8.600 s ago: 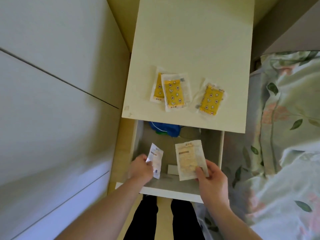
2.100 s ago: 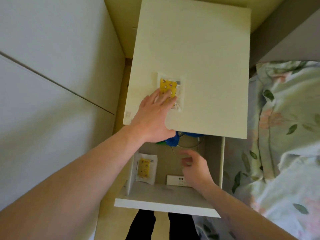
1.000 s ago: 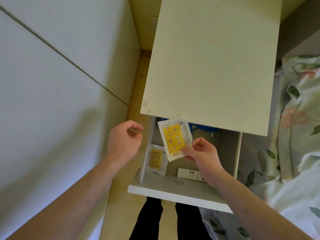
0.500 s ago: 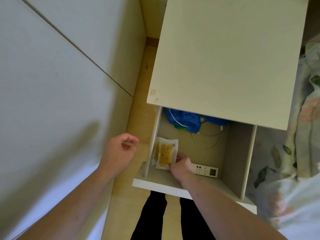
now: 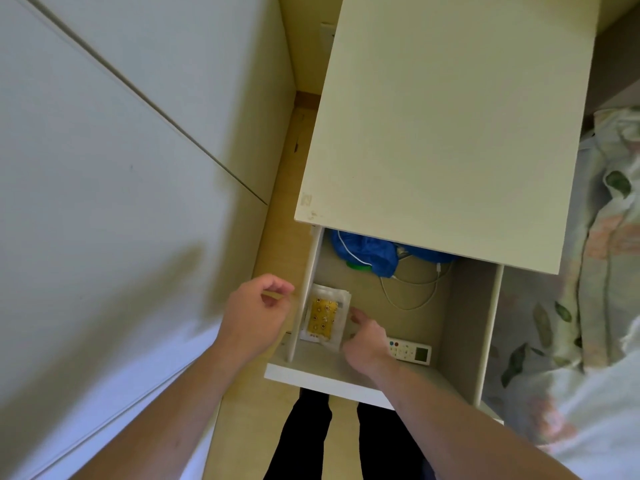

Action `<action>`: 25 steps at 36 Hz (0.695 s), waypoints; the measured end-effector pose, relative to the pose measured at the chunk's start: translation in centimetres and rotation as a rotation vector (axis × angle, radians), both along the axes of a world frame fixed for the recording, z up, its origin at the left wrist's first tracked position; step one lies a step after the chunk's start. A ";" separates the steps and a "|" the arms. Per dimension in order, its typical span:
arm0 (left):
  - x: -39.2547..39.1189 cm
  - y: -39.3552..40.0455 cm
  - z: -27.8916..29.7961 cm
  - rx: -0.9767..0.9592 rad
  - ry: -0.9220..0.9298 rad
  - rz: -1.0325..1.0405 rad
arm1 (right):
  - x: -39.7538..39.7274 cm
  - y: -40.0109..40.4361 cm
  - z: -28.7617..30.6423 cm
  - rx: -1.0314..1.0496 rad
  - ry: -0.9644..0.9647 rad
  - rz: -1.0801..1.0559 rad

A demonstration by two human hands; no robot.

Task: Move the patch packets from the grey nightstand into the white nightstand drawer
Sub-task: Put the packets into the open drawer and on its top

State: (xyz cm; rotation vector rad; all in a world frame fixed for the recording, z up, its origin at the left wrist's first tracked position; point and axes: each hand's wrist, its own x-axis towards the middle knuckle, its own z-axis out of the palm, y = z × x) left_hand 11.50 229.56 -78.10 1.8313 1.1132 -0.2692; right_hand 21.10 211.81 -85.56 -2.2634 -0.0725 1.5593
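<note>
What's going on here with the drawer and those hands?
A person is putting patch packets away in an open drawer. The packets lie stacked against the drawer's left wall. The right hand is inside the drawer right beside the stack, fingers loose, gripping nothing. The left hand hovers outside the left wall, loosely curled and empty. A remote, cable and blue bag also lie in the drawer.

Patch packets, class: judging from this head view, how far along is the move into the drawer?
Done: the patch packets lie stacked in the open drawer, and the nightstand top shows none. In hand: nothing; the right hand rests beside the stack, and the left hand hangs outside, loosely curled. Left: probably only closing the drawer.
</note>
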 end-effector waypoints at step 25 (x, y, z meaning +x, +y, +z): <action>3.5 -7.6 30.9 0.070 -0.003 -0.503 | 4.2 -15.3 37.4 0.156 -0.290 -0.160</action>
